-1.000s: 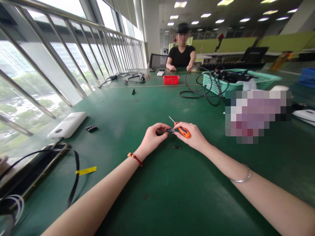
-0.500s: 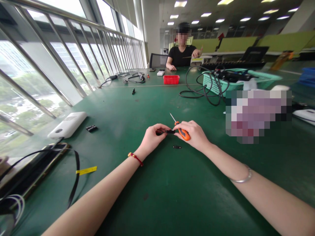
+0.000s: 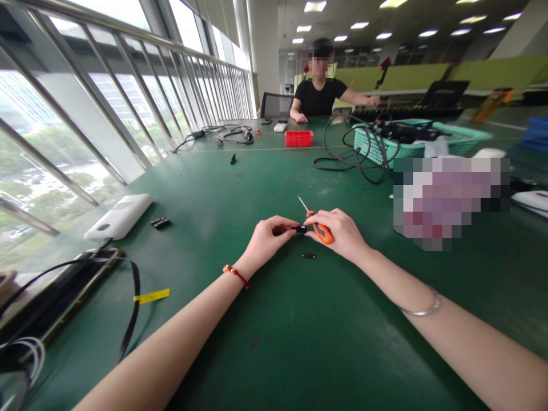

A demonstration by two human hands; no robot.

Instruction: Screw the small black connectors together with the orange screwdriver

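Observation:
My left hand [image 3: 268, 240] pinches a small black part [image 3: 295, 229] between thumb and fingertips, just above the green table [image 3: 299, 342]. My right hand [image 3: 340, 234] is closed round an orange-handled screwdriver [image 3: 319, 228], whose thin metal shaft points up and away to the left; its fingertips also touch the black part. A second small black piece [image 3: 309, 256] lies flat on the table right below the two hands.
A white power bank [image 3: 120, 216] and a black clip [image 3: 160, 222] lie at the left, with black cables and a yellow tag [image 3: 151, 296] nearer me. Farther off stand a red bin [image 3: 298, 138] and a teal basket [image 3: 411, 142] with cables. A person in black sits at the far end.
My hands have hardly moved; the screwdriver shaft has tilted slightly. The person at the far end has raised an arm and stretched it out to the right.

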